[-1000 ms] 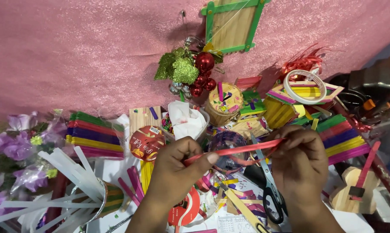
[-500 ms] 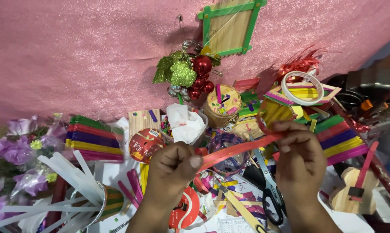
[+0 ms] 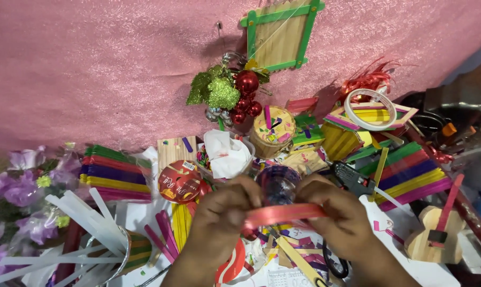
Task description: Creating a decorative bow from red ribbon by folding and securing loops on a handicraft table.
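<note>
Pinching a short length of red ribbon [image 3: 283,214] between them, both hands are working close together over a very crowded craft table. The left hand [image 3: 222,218] has its fingers curled tight on the ribbon's left end, and the right hand [image 3: 339,215] grips the right end the same way, so the strip runs nearly level from one to the other, drawn fairly flat just in front of a small dark cup-like object [image 3: 277,183]. From where I stand, the risk is mostly in the clutter: a black glue gun [image 3: 352,179] lies just beside the right hand, and a wrist drifting that way could brush its nozzle or knock it into the stacked coloured craft sticks [image 3: 410,170]. Scissors [image 3: 333,263] sit under the right wrist, partly hidden, and an elbow shift might catch them. The ribbon looks slick, so a loosened pinch on either end would probably let it spring free and drop among the scraps below. A round red lid [image 3: 180,182] and a white tub of tissue [image 3: 227,154] near the left hand could also be nudged over.
</note>
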